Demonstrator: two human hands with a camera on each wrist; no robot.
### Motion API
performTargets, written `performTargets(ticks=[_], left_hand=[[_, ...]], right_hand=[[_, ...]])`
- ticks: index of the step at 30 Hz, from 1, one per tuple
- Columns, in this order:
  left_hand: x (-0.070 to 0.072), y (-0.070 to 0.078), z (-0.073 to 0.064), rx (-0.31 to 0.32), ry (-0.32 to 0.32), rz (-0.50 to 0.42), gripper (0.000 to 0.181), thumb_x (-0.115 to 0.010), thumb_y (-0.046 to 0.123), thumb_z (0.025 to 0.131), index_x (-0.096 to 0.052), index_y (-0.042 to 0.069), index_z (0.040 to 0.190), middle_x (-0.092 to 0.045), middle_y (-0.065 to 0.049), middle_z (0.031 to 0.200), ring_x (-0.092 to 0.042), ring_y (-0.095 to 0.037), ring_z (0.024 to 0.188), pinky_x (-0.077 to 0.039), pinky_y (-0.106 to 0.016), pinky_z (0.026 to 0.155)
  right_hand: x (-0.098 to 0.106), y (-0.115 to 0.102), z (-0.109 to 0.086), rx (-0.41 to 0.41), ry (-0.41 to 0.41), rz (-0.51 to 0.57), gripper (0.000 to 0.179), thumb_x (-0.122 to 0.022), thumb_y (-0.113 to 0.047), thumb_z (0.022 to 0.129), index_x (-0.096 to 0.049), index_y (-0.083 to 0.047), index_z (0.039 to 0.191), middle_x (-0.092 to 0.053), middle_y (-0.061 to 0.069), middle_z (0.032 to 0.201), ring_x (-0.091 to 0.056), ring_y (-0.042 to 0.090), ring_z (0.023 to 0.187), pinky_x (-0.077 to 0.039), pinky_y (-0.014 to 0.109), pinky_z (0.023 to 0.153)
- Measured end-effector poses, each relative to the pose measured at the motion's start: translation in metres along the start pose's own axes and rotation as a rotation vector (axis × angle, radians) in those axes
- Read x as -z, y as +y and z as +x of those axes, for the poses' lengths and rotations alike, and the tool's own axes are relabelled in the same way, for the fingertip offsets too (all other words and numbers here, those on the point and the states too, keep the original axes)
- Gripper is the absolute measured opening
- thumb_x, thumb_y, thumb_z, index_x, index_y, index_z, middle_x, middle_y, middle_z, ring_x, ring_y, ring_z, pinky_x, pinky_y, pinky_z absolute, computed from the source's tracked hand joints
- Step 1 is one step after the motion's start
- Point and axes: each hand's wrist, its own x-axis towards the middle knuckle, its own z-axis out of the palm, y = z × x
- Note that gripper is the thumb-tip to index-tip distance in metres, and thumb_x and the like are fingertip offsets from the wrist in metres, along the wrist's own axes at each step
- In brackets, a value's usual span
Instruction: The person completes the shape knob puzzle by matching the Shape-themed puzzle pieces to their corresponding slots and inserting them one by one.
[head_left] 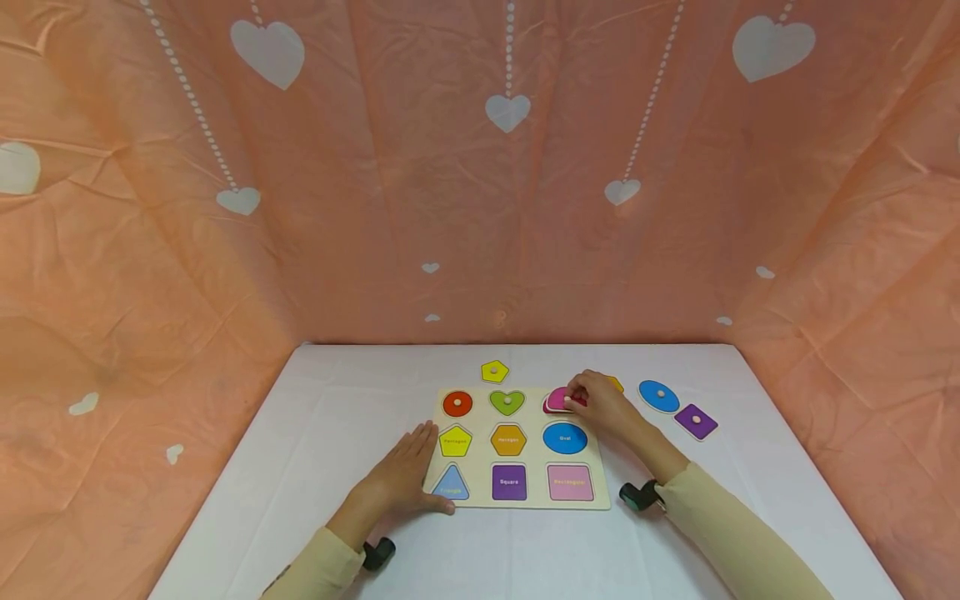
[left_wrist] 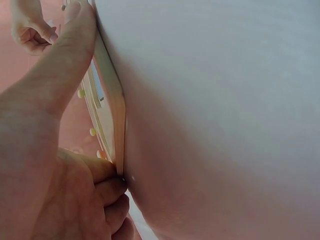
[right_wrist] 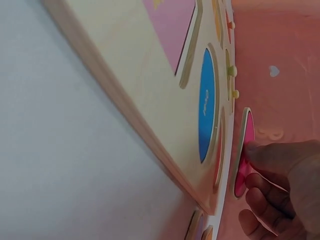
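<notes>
A pale wooden shape puzzle board (head_left: 480, 467) lies on the table. My left hand (head_left: 405, 468) touches its near left corner, straight fingers along the left side and thumb at the front edge. My right hand (head_left: 602, 402) pinches a pink puzzle piece (right_wrist: 248, 150) with a pale rim. In the head view that piece overlaps the board's far right recess, whose red base shows partly beneath it. In the right wrist view it stands tilted, off the board. A red circle piece (head_left: 457, 404) and a green heart piece (head_left: 507, 403), both with knobs, sit in the far row.
A yellow pentagon piece (head_left: 494, 372) lies beyond the board. An orange piece (head_left: 616, 383) shows partly behind my right hand. Farther right are a blue oval piece (head_left: 659, 396) and a purple square piece (head_left: 696, 422). Pink cloth (head_left: 390, 208) with hearts walls the white table.
</notes>
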Motion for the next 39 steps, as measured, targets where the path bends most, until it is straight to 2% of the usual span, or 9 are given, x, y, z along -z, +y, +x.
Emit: performTargets(ticks=[4, 13, 23, 39], left_hand=[[0.000, 0.001, 0.000, 0.006, -0.004, -0.001, 0.134, -0.092, 0.061, 0.075, -0.022, -0.005, 0.168, -0.021, -0.021, 0.177, -0.019, -0.035, 0.165, -0.018, -0.050, 0.135], [0.000, 0.001, 0.000, 0.008, 0.002, -0.007, 0.133, -0.093, 0.059, 0.074, -0.024, -0.005, 0.168, -0.022, -0.021, 0.177, -0.020, -0.035, 0.165, -0.019, -0.050, 0.135], [0.001, 0.002, 0.000, 0.013, -0.009, -0.011, 0.132, -0.094, 0.058, 0.075, -0.023, -0.005, 0.168, -0.021, -0.021, 0.177, -0.019, -0.035, 0.165, -0.018, -0.050, 0.135], [0.000, 0.001, 0.000, 0.005, -0.004, 0.003, 0.134, -0.093, 0.060, 0.074, -0.023, -0.005, 0.168, -0.022, -0.021, 0.177, -0.020, -0.035, 0.165, -0.019, -0.049, 0.135]], right_hand=[[-0.002, -0.001, 0.004, -0.046, -0.029, -0.003, 0.016, -0.083, -0.014, 0.096, -0.073, -0.006, 0.106, -0.063, 0.004, 0.098, -0.059, 0.020, 0.093, -0.062, 0.036, 0.088], [-0.007, 0.000, 0.008, -0.056, -0.047, 0.004, 0.016, -0.082, -0.013, 0.097, -0.073, -0.005, 0.108, -0.064, 0.005, 0.098, -0.060, 0.021, 0.093, -0.063, 0.037, 0.089], [-0.010, -0.001, 0.012, -0.111, -0.070, 0.008, 0.016, -0.081, -0.017, 0.098, -0.073, -0.009, 0.110, -0.064, 0.005, 0.100, -0.060, 0.020, 0.095, -0.064, 0.036, 0.091], [-0.010, -0.003, 0.011, -0.119, -0.093, 0.027, 0.015, -0.080, -0.015, 0.099, -0.072, -0.008, 0.110, -0.062, 0.005, 0.097, -0.059, 0.019, 0.093, -0.064, 0.035, 0.091]])
